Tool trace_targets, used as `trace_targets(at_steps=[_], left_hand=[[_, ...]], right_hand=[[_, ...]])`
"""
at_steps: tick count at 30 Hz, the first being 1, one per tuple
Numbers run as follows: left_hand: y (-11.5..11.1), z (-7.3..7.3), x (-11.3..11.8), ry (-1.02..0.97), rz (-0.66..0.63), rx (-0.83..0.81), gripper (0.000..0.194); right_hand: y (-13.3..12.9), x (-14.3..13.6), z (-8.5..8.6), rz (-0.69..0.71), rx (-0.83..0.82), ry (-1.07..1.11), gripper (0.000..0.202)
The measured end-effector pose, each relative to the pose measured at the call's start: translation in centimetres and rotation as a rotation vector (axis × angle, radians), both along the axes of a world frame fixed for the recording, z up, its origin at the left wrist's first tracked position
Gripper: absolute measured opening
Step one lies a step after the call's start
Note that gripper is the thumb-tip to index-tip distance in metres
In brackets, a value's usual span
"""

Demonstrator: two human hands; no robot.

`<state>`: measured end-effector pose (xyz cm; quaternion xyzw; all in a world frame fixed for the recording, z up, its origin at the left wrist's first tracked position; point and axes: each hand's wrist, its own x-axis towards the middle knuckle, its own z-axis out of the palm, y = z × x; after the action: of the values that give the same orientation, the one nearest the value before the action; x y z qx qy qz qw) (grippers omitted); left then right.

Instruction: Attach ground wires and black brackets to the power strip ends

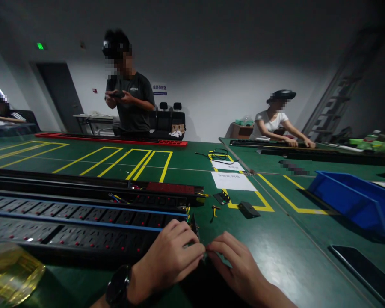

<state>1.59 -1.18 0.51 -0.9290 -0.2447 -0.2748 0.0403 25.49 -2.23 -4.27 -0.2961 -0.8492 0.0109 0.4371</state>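
Left fingers and right fingers curl, tips nearly meeting (any hold, I cannot tell), beside a power strip.

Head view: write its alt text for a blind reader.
A person's left hand and right hand are close together near the ends of black socket strips on a green table; anything held is indistinct. A blue bin sits to the right.

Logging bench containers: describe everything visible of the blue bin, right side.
The blue bin looks like smooth plastic, open-topped, with sloping walls and a rim. It sits upright on the green tabletop, beyond the phone, its right end cut off by the frame. Its floor is mostly hidden. Only the tabletop visibly touches it.
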Motion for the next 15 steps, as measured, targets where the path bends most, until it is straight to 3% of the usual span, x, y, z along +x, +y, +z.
trace_targets(at_steps=[5,10,15], left_hand=[[2.5,0.7,-0.9,-0.12,0.227,-0.192,0.007],[6.7,2.5,-1.6,0.106,0.47,-0.28,0.012],[10.7,3.9,-1.2,0.2,0.486,-0.32,0.014]], right_hand=[[1.5,0.8,-1.4,-0.137,-0.104,0.115,0.023],[3.0,1.5,-2.3,-0.203,-0.334,0.128,0.018],[3.4,1.6,-2.2,-0.203,-0.496,0.095,0.021]])
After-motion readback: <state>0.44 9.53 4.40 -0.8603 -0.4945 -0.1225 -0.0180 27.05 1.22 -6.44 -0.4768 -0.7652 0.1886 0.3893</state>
